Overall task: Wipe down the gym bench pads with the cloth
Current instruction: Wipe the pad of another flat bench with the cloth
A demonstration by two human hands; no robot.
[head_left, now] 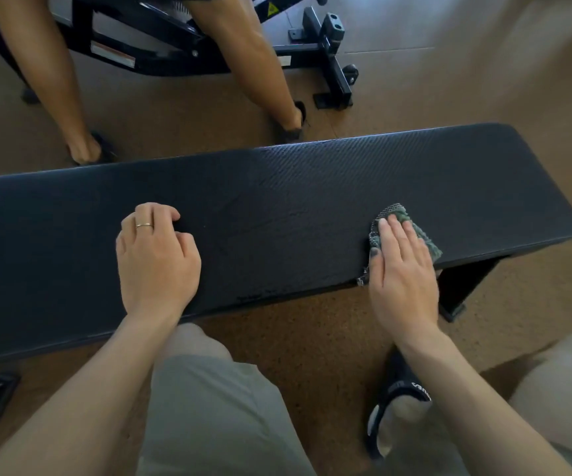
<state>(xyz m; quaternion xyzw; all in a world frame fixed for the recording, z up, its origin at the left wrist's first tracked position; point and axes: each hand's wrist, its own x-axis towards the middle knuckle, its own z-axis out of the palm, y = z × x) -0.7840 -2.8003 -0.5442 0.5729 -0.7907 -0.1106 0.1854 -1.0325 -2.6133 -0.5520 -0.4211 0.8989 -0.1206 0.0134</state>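
With my right hand (402, 266) flat on the cloth (430, 243) and left hand (155, 259) loosely curled, empty, I risk pushing the cloth off the desk (312, 187) edge.

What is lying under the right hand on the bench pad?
Under the right hand lies a green cloth, pressed flat on the black bench pad. Only its edges show beyond the fingers and beside the thumb; its middle is covered by the palm.

1. Bench pad (277, 201): black, with a fine diagonal weave texture beyond the fingertips.
2. Cloth (402, 214): dark green with a pale speckled mesh edge, showing past the right hand's fingers (396, 231).
3. Ring (144, 225): gold, on a left finger.
4. Floor (312, 338): brown, speckled.
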